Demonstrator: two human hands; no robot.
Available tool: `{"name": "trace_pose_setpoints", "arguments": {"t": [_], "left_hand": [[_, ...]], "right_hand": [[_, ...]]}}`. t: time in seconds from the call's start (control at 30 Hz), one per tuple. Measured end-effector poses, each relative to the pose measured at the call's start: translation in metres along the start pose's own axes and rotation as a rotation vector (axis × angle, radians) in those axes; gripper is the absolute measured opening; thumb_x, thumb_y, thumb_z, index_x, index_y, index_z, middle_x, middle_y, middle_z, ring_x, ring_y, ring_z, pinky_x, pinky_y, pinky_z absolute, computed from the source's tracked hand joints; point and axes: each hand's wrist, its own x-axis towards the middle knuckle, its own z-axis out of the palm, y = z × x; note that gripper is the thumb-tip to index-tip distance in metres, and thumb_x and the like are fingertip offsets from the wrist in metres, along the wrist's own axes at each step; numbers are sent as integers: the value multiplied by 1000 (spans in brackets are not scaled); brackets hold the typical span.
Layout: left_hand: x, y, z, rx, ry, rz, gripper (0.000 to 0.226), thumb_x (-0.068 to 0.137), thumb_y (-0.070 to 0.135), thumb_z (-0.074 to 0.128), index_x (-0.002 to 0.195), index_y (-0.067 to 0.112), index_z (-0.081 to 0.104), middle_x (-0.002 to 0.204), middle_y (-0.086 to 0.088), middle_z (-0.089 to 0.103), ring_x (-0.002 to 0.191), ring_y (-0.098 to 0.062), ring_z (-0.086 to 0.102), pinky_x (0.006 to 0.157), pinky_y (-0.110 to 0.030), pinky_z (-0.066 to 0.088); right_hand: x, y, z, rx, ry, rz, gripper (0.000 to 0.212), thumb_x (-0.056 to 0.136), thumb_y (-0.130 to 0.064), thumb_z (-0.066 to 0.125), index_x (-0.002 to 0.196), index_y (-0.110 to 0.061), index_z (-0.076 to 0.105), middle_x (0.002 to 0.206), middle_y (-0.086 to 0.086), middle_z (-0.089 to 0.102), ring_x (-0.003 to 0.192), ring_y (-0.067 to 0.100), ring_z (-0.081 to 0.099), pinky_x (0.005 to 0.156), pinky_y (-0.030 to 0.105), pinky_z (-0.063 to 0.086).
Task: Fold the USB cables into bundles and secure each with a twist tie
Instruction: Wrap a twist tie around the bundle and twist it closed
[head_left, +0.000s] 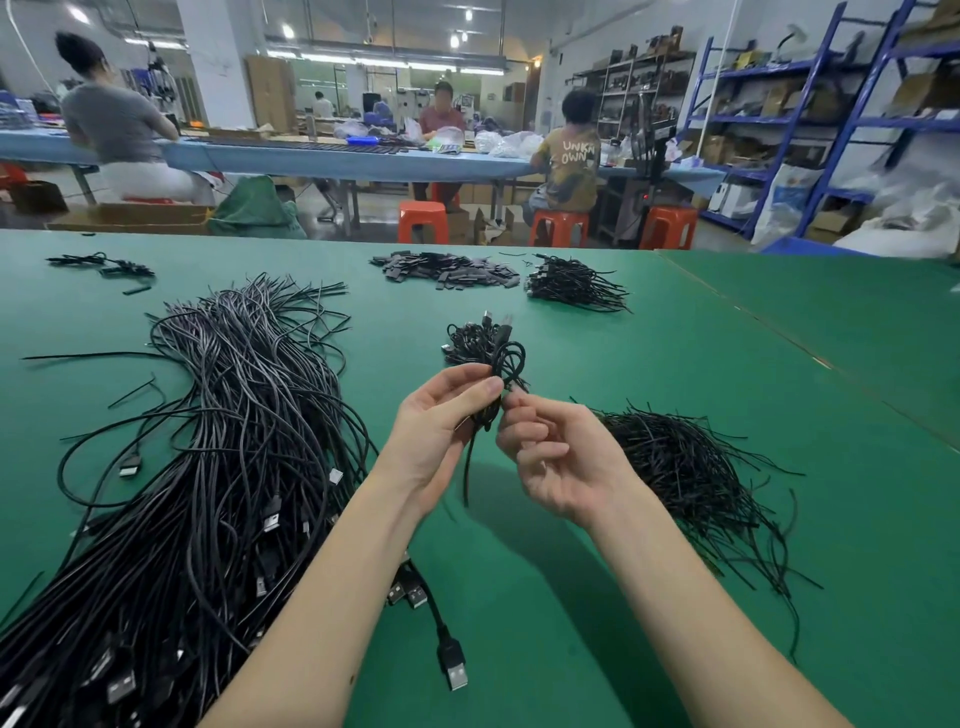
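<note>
While left hand (441, 415) grips folded cable bundle (501, 374) upright, long axis toward worktop's far edge, right hand (550, 447) pinches twist tie (511, 397) at bundle's waist.

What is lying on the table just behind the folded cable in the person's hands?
Behind the folded cable held by the left hand and right hand lies a small heap of finished bundles. The cable covers the heap's right part.
</note>
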Motion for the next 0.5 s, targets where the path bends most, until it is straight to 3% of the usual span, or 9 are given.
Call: {"name": "trace_pose_setpoints", "arguments": {"t": [0.03,0.07,0.17,0.23,0.3,0.4,0.5], "left_hand": [[0,0,-1,-1,6,-1,29,63,11,79,91,13,72,84,-3,73,80,-13,66,79,-21,51],[1,0,-3,3,17,-8,29,63,12,79,91,13,72,83,-2,73,79,-13,65,79,-22,50],[0,-1,-6,4,43,-41,27,62,13,80,87,16,73,83,-2,72,74,-10,63,74,-20,48],[0,-1,-6,-1,36,-54,27,61,14,80,87,17,73,86,-3,72,74,-10,63,74,-20,48],[0,-2,-4,-1,22,-59,29,62,14,80,89,16,73,90,-4,73,75,-10,64,73,-20,49],[0,-1,-4,-4,10,-57,28,63,13,79,90,16,73,86,-3,73,73,-9,65,70,-18,51],[0,-1,-4,13,-15,-23,29,64,12,79,92,14,71,80,0,73,71,-8,66,69,-17,52]], "right_hand": [[0,0,2,-28,18,22,12,85,-14,64,76,-8,65,61,-3,51,43,4,46,31,12,30],[1,0,0,-247,57,-85,13,90,-17,62,80,-10,66,63,-3,55,44,6,48,33,14,32],[-2,1,-9,-1290,275,-794,15,100,-36,58,99,-24,67,81,-9,68,55,9,60,52,21,44],[-3,-3,-21,-1775,317,-1133,18,96,-47,60,107,-32,63,88,-17,68,60,4,61,62,25,50],[-5,-7,-25,-1917,305,-1267,18,96,-47,60,106,-33,65,89,-19,67,59,4,60,62,29,53],[-3,-6,-27,-1910,315,-1378,19,99,-41,59,97,-26,72,86,-13,70,57,11,61,58,34,53],[0,-2,-24,-1657,237,-1252,19,99,-27,61,85,-21,72,74,-12,67,54,9,56,54,29,48]]}}
